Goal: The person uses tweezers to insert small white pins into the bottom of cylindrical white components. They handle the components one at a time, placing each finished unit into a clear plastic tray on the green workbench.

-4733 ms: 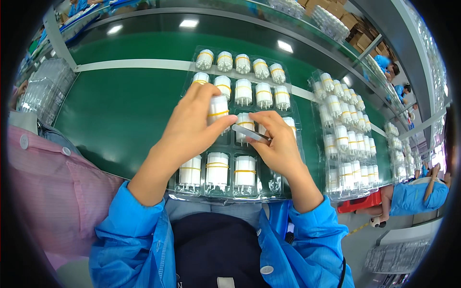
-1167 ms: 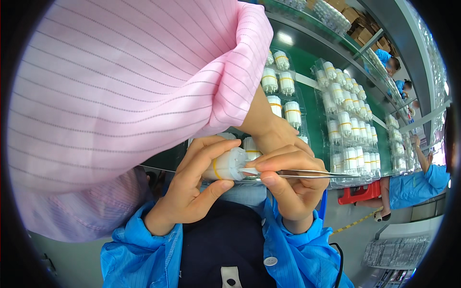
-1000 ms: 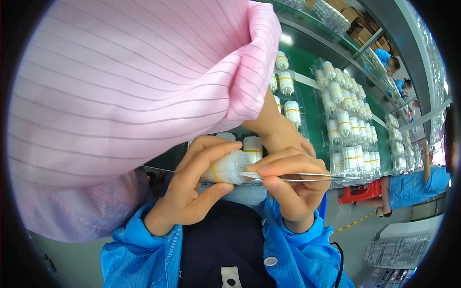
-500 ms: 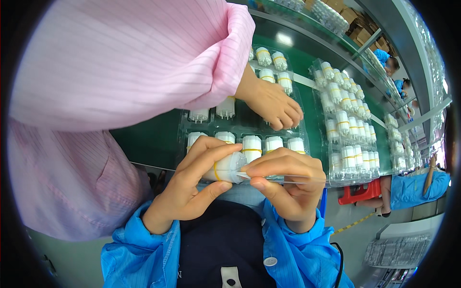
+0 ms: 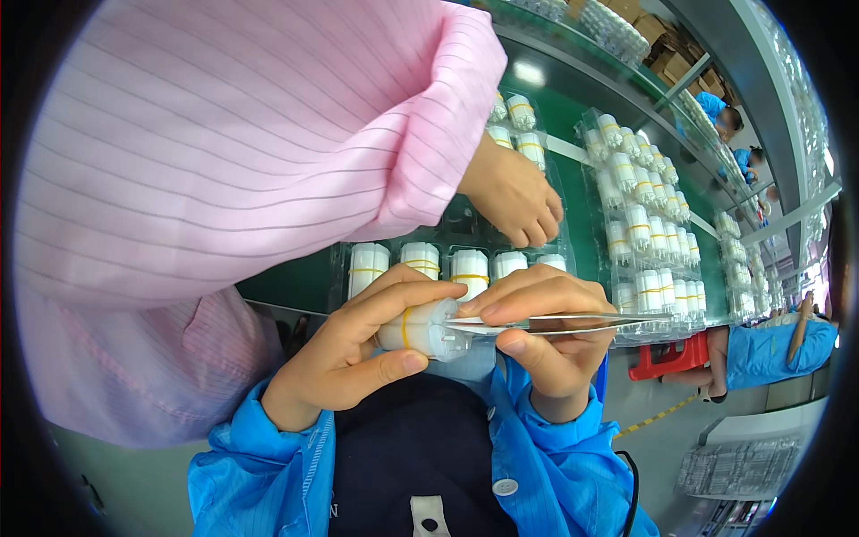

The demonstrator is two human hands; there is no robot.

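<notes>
My left hand [image 5: 335, 358] is wrapped round a white cylinder [image 5: 404, 333] with a yellow band, lying on its side with its translucent end toward the right. Pinched in my right hand [image 5: 559, 336] is a pair of metal tweezers [image 5: 595, 322]. The tips meet the cylinder's translucent end; what exactly they touch there is too small to make out. Just beyond my hands, a row of similar banded white cylinders [image 5: 469, 268] stands in a clear plastic tray [image 5: 338, 277].
From the left, a co-worker's pink striped sleeve [image 5: 268, 134] reaches across, their hand [image 5: 517, 197] over the tray. Further right on the green table [image 5: 559, 112] are more filled trays [image 5: 617, 333]. A red stool [image 5: 667, 358] stands beyond the table edge.
The tweezers have turned so both arms show, and their tips sit at the cylinder's end. The cylinder has tilted slightly. The co-worker's sleeve has moved right and covers more of the tray.
</notes>
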